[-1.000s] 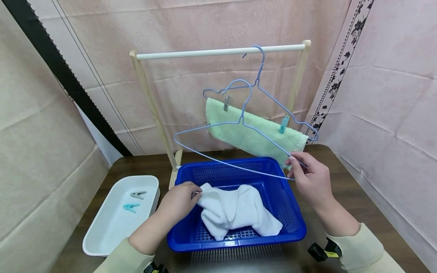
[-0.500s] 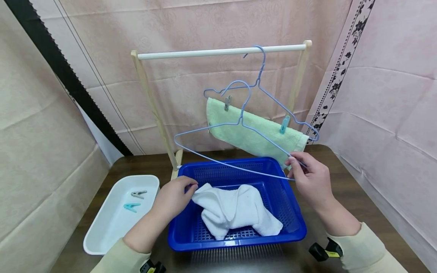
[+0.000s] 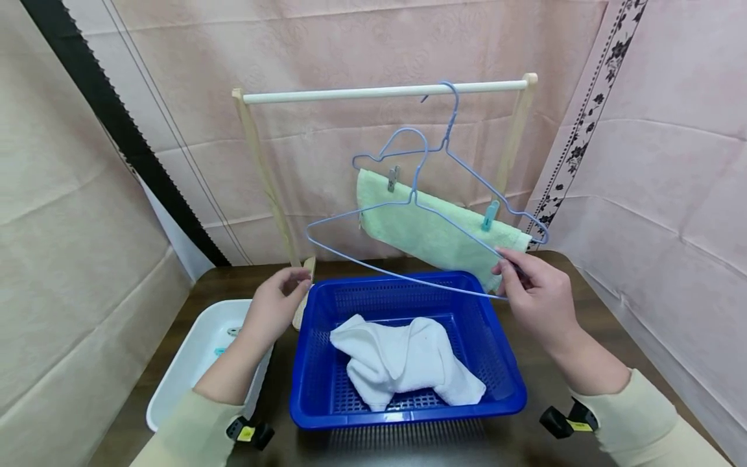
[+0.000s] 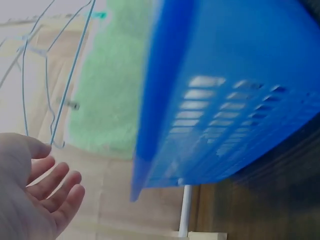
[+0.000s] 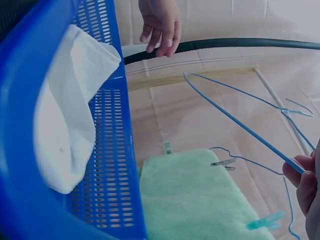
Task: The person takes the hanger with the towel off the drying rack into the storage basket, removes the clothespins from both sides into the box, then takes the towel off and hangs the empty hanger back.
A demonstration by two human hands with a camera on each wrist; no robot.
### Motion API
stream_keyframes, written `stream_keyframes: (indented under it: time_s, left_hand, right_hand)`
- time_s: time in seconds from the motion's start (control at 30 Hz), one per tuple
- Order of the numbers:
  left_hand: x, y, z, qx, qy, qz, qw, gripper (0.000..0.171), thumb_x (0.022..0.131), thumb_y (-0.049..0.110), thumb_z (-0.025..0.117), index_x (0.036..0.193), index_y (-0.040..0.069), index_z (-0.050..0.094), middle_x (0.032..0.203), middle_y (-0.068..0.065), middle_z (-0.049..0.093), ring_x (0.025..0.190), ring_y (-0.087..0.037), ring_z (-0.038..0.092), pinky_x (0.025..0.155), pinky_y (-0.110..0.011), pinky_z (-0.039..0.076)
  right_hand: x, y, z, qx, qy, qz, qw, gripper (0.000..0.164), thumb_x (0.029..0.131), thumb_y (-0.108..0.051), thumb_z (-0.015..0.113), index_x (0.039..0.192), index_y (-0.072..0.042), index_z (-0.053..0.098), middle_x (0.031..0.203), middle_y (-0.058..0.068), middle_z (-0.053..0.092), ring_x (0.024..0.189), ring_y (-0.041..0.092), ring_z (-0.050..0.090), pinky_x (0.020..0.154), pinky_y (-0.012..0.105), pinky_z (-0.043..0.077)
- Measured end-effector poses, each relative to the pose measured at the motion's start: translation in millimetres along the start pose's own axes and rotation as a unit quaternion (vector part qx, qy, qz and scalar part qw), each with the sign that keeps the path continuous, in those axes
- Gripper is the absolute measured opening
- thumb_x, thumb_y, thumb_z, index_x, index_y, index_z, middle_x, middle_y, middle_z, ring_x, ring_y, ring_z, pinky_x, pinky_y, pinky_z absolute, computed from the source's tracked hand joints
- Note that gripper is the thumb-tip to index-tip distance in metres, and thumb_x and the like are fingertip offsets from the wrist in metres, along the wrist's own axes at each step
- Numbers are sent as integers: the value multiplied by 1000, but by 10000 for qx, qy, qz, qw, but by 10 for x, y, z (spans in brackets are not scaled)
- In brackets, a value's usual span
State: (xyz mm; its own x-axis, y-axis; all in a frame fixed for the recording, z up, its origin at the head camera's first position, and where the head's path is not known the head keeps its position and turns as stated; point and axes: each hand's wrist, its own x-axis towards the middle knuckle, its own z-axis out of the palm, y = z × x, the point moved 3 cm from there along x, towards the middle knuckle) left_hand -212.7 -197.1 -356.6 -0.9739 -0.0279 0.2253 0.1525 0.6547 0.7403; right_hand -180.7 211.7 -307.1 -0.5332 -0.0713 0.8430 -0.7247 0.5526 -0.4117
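Note:
My right hand [image 3: 537,292] grips one end of a blue wire hanger [image 3: 362,263], holding it over the basket. My left hand [image 3: 271,301] is in the air left of the basket, fingers loosely bent; the left wrist view shows nothing held in the hand [image 4: 42,192]. A crumpled white towel [image 3: 403,357] lies in the blue plastic basket [image 3: 408,418]. Behind, a second blue hanger [image 3: 473,172] hangs from the white bar and bears a green towel [image 3: 432,233]. A grey clothespin [image 3: 393,178] and a teal clothespin [image 3: 490,215] fasten that towel.
The rack's white bar [image 3: 350,95] spans the back between wooden posts. At the left stands a white tray [image 3: 181,370], partly covered by my left forearm, with a grey clothespin [image 3: 233,331] and a teal one in it. Cloth walls surround the brown table [image 3: 589,324].
My left hand has let go of the white towel's corner and moved up and left, away from the basket. The held hanger has risen slightly in my right hand.

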Motion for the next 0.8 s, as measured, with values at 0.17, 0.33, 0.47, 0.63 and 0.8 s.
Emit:
stream_keyframes:
  time_s: [0.17, 0.33, 0.47, 0.63, 0.8]
  left_hand:
    - [190, -102, -95, -866, 203, -200, 9958, 36, 102, 25, 56, 135, 8, 56, 127, -9, 61, 110, -24, 59, 91, -44, 52]
    - [330, -152, -152, -1298, 421, -315, 9901, 41, 102, 23, 55, 139, 6, 51, 132, -11, 58, 117, -24, 58, 91, -41, 52]
    - [424, -161, -215, -1288, 812, -386, 9876, 42, 102, 25, 55, 140, 9, 51, 132, -8, 58, 121, -23, 56, 94, -40, 51]
    - [551, -164, -310, -1241, 1236, -406, 9837, 43, 101, 26, 55, 142, 11, 50, 136, -7, 56, 123, -24, 53, 99, -43, 47]
    - [664, -135, -420, -1350, 1615, -328, 9771, 46, 101, 26, 57, 144, 14, 47, 139, -8, 54, 124, -23, 53, 99, -40, 47]
  right_hand:
    - [149, -37, -46, -142, -176, -301, 9993, 32, 88, 12, 61, 116, 0, 72, 82, 6, 71, 59, -2, 56, 55, 9, 45]
    - [285, -70, -54, -196, -172, -448, 9987, 36, 90, 10, 58, 119, -4, 72, 83, 4, 70, 58, -2, 56, 56, 9, 45]
    - [376, -89, -37, -154, -111, -528, 9984, 34, 90, 9, 57, 117, -3, 73, 82, 4, 70, 58, -1, 57, 58, 8, 46]
    - [480, -109, -7, -121, -113, -514, 9985, 34, 91, 9, 55, 118, -3, 72, 81, 7, 70, 57, -3, 58, 60, 7, 47]
    - [588, -150, 40, 29, 50, -411, 9991, 34, 92, 7, 54, 118, -5, 73, 81, 7, 70, 57, -4, 56, 59, 8, 48]
